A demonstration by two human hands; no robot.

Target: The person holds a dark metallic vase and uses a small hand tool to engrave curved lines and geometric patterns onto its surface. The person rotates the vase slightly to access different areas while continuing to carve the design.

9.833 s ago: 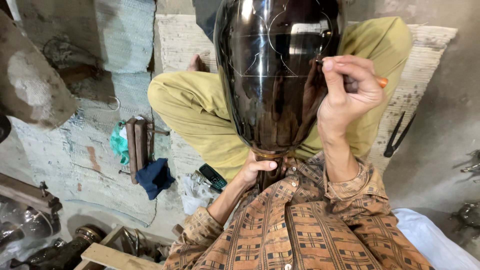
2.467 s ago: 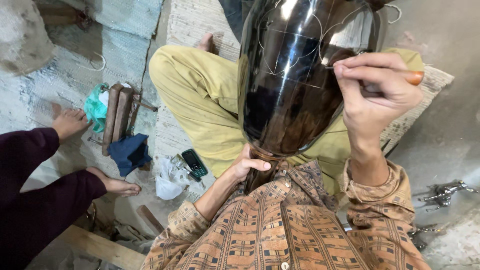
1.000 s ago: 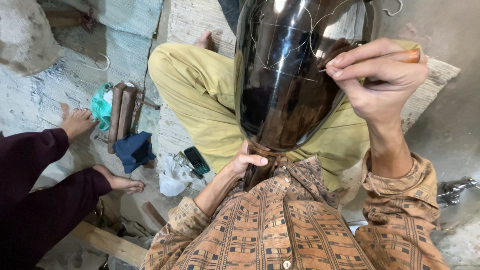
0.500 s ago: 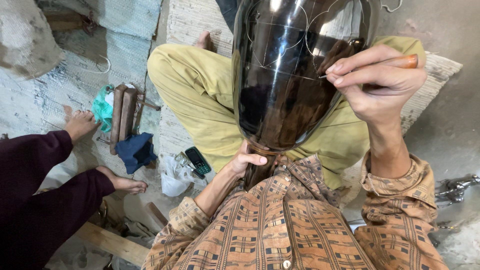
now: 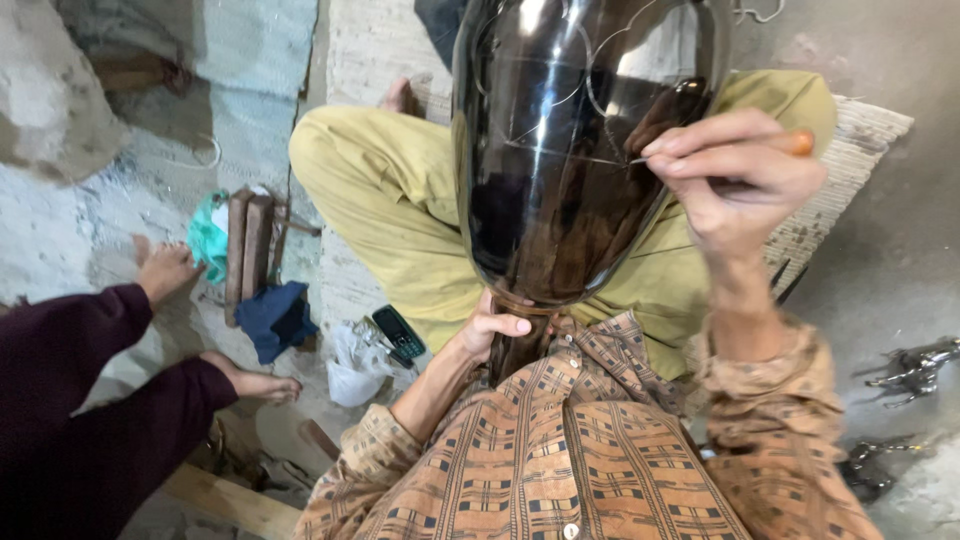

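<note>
Vase [image 5: 575, 150], glossy black, stands neck-down in your lap. Your left hand [image 5: 490, 328] clasps its narrow neck to steady it; your right hand [image 5: 735, 175] pinches an orange-handled scriber [image 5: 795, 143], tip touching the scratched lines.

Lying on the rough grey floor [image 5: 90, 215]: a teal cloth [image 5: 208, 238] beside two wooden blocks [image 5: 248, 250], a dark blue rag [image 5: 272, 318] just below them, a mobile phone [image 5: 399, 333] near a white plastic scrap [image 5: 350, 372]. At left, another person's bare feet [image 5: 165, 270] and dark maroon trouser legs [image 5: 90, 400]. Far right, shiny metal pieces [image 5: 905, 370].
</note>
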